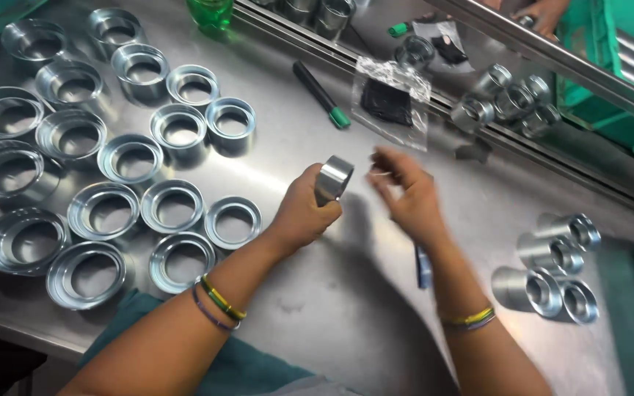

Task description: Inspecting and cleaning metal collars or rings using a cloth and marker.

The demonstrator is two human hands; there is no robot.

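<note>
My left hand (304,213) grips a shiny metal sleeve (333,178) a little above the steel table (310,308). My right hand (405,192) is just to its right, blurred, with fingertips pinched on something small and thin that I cannot make out. Both wrists wear coloured bangles. Under my right forearm lies a blue pen-like object (423,267) on the table.
Several wide metal rings (104,209) cover the table's left half. Several smaller metal sleeves (552,264) lie at the right. A green-capped marker (321,95) and a clear bag with a dark item (390,99) lie ahead. Beyond a rail are more sleeves (508,99), green bins and another person's hand (541,15).
</note>
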